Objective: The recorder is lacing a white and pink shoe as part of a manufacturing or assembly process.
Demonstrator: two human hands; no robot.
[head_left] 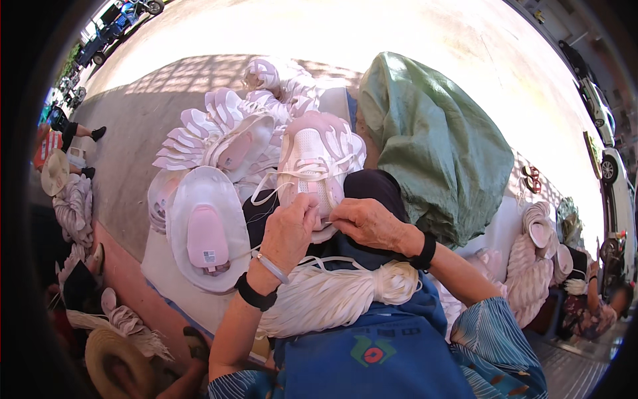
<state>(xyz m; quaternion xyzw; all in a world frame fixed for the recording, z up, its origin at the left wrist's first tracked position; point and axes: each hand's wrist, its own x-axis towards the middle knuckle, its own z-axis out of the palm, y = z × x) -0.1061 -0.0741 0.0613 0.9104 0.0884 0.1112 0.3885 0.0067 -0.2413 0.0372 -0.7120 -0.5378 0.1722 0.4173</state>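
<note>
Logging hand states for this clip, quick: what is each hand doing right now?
Left hand: fingers closed, pinching a white lace at the pink-and-white shoe.
Right hand: fingers closed at the shoe's lower edge; what it pinches cannot be told.

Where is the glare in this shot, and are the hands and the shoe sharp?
Head view: the sunlit ground at top is washed out to near white. The left hand, right hand and pink shoe sit in even shade, fairly sharp. Fisheye bends the rim, corners black.
</note>
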